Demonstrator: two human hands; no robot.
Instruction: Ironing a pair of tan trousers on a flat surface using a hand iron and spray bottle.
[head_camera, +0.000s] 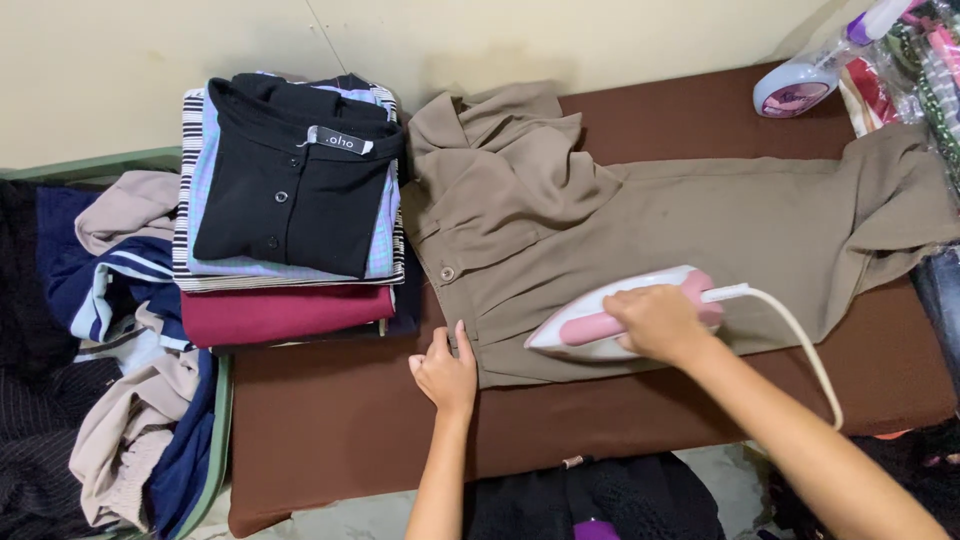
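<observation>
Now the right hand (660, 322) grips the pink-and-white iron (615, 318) by its handle, pressing soft, light, crease-prone khaki trousers (650, 215) spread across the brown board (330, 420); the left hand (445, 372), fingers loosely curled, pins the waistband edge.

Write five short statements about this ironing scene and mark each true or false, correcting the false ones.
1. The right hand holds a pink and white iron on the khaki garment. True.
2. The left hand rests on the stack of folded clothes. False: it presses the garment's edge near the waistband button, apart from the stack.
3. A black buttoned top lies on top of the folded stack. True.
4. The garment is spread on a green cover. False: the ironing surface is brown.
5. The iron's cord trails toward the folded stack. False: it runs off the iron's rear, on the side away from the stack, and curves back toward the person.
</observation>
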